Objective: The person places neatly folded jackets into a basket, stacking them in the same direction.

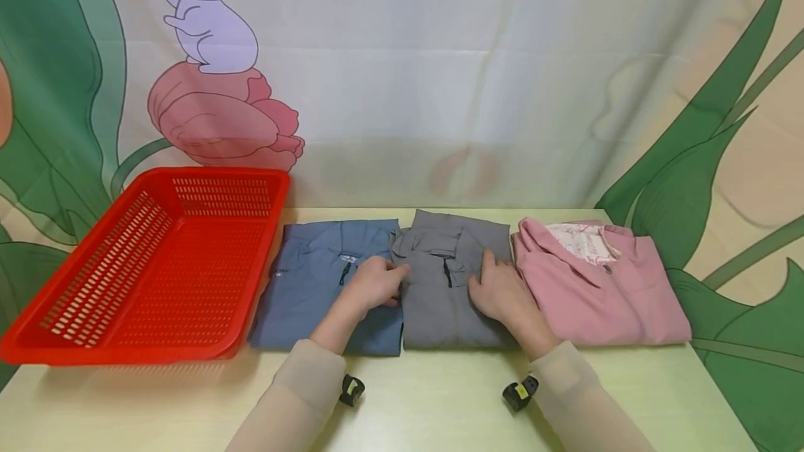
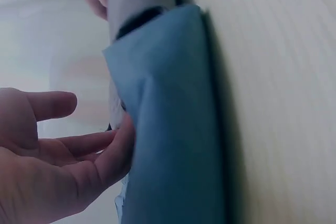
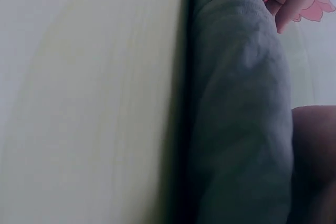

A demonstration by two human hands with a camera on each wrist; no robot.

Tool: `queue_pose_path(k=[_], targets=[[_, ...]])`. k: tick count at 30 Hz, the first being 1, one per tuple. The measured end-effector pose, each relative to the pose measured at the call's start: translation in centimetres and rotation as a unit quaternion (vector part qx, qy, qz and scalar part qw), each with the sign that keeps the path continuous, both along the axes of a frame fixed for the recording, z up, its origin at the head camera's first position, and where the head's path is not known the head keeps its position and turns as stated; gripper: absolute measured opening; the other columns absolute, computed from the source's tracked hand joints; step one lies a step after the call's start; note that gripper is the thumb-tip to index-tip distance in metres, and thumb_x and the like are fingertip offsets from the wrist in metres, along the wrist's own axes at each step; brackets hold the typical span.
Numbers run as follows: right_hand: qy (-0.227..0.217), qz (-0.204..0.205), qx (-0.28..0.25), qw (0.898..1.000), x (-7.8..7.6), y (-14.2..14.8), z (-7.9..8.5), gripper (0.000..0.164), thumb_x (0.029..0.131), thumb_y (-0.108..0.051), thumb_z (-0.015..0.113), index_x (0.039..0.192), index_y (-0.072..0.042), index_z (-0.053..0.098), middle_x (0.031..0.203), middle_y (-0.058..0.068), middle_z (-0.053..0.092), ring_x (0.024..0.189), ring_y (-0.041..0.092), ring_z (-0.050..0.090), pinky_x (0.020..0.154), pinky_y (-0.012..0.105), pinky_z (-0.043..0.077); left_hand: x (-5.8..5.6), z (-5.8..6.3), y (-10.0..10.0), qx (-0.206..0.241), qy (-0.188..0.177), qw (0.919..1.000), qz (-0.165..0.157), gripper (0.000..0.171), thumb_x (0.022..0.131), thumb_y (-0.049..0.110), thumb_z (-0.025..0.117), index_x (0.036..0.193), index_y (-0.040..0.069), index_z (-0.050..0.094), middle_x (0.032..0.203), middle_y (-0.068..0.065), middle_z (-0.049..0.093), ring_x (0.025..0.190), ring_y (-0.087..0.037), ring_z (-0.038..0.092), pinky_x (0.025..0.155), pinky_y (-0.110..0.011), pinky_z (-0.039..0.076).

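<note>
A folded grey jacket (image 1: 433, 312) with a short black zipper pull lies in the middle of the table. My left hand (image 1: 375, 281) is at the seam between it and a folded blue jacket (image 1: 326, 305). In the left wrist view, the thumb stands apart and the fingers (image 2: 100, 156) touch the cloth edge without gripping it. On the grey jacket's right side rests my right hand (image 1: 501, 289), its index finger extended over the cloth. The right wrist view shows mostly the grey jacket's front fold (image 3: 239, 103); most of that hand is hidden there.
A folded pink jacket (image 1: 641, 298) with a patterned lining lies to the right. On the left stands a red plastic basket (image 1: 273, 229) with slotted walls. Behind the table (image 1: 440, 403) hangs a printed curtain (image 1: 402, 89).
</note>
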State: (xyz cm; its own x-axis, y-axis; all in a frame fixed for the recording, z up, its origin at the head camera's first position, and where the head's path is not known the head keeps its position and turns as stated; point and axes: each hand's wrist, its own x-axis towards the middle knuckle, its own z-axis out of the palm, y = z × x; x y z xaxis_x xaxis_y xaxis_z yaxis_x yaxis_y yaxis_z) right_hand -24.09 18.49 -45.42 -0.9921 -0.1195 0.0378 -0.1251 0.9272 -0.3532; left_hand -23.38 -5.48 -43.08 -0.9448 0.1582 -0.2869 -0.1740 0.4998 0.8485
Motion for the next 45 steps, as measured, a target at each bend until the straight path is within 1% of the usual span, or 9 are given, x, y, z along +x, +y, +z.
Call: queue_pose_path(k=[5,9,12,19,27,35,41,43,45], targets=[[0.013,-0.001,-0.011,1.0,0.0,0.0,-0.2,0.053,0.096,-0.01,0.048,0.14,0.017,0.041,0.119,0.04,0.06,0.115,0.053,0.059,0.099,0.059,0.046,0.0,0.1,0.2,0.101,-0.065,0.9927,0.012,0.055,0.109,0.024,0.051,0.146,-0.015,0.041,0.132,-0.031,0.058,0.119,-0.04,0.062,0.088,-0.044,0.059],[-0.002,-0.011,-0.021,1.0,-0.2,0.3,-0.3,0.054,0.093,-0.006,0.047,0.142,0.017,0.038,0.128,0.047,0.048,0.123,0.058,0.05,0.104,0.061,0.042,0.0,0.3,0.4,0.14,-0.085,0.9864,0.015,0.058,0.109,0.023,0.05,0.15,-0.015,0.035,0.144,-0.034,0.048,0.129,-0.043,0.054,0.096,-0.048,0.054],[-0.015,-0.012,-0.037,0.999,-0.3,0.9,-0.1,0.059,0.091,-0.003,0.046,0.144,0.02,0.033,0.132,0.05,0.043,0.128,0.058,0.046,0.107,0.062,0.039,0.0,0.4,0.7,0.152,-0.088,0.9843,0.018,0.062,0.109,0.025,0.05,0.153,-0.013,0.03,0.152,-0.032,0.04,0.137,-0.044,0.046,0.102,-0.051,0.05],[-0.033,-0.001,-0.081,0.996,-0.5,1.7,1.0,0.064,0.092,-0.003,0.046,0.146,0.022,0.024,0.121,0.045,0.057,0.114,0.051,0.061,0.095,0.058,0.05,-0.2,0.3,1.7,0.136,-0.061,0.9884,0.03,0.063,0.107,0.024,0.05,0.154,-0.013,0.03,0.158,-0.03,0.033,0.145,-0.043,0.035,0.112,-0.054,0.039],[-0.039,-0.005,-0.121,0.992,-1.0,2.0,0.9,0.072,0.09,0.0,0.045,0.152,0.02,0.017,0.145,0.044,0.04,0.134,0.05,0.046,0.111,0.057,0.038,0.0,0.5,2.9,0.18,-0.067,0.9801,0.049,0.065,0.106,0.017,0.048,0.156,-0.013,0.02,0.163,-0.031,0.019,0.15,-0.045,0.021,0.12,-0.055,0.023],[-0.033,-0.035,-0.207,0.977,-1.3,2.4,0.9,0.081,0.082,0.003,0.054,0.152,0.019,0.017,0.154,0.042,0.027,0.143,0.048,0.032,0.117,0.055,0.028,-0.4,0.1,3.1,0.192,-0.074,0.977,0.057,0.067,0.105,0.017,0.047,0.159,-0.009,0.017,0.165,-0.028,0.016,0.152,-0.042,0.017,0.122,-0.053,0.018],[-0.055,-0.065,-0.304,0.949,-0.9,3.1,2.0,0.084,0.084,0.003,0.06,0.155,0.015,0.017,0.156,0.035,0.029,0.143,0.042,0.031,0.118,0.053,0.026,-0.3,0.1,3.2,0.205,-0.078,0.9736,0.063,0.065,0.105,0.016,0.047,0.159,-0.009,0.019,0.165,-0.027,0.018,0.152,-0.042,0.018,0.122,-0.053,0.018],[-0.061,-0.067,-0.312,0.946,-0.8,3.4,2.3,0.085,0.085,0.004,0.06,0.156,0.015,0.016,0.159,0.032,0.027,0.145,0.039,0.03,0.119,0.051,0.027,-0.2,0.1,3.2,0.215,-0.088,0.9707,0.062,0.065,0.105,0.016,0.047,0.159,-0.008,0.019,0.165,-0.027,0.017,0.151,-0.042,0.019,0.122,-0.054,0.019],[-0.064,-0.06,-0.319,0.944,-0.7,3.8,2.5,0.084,0.085,0.005,0.059,0.157,0.015,0.016,0.164,0.028,0.021,0.149,0.036,0.024,0.12,0.049,0.025,-0.2,0.1,3.3,0.24,-0.104,0.9631,0.064,0.064,0.106,0.015,0.045,0.159,-0.009,0.018,0.165,-0.027,0.015,0.152,-0.042,0.017,0.122,-0.056,0.018]])
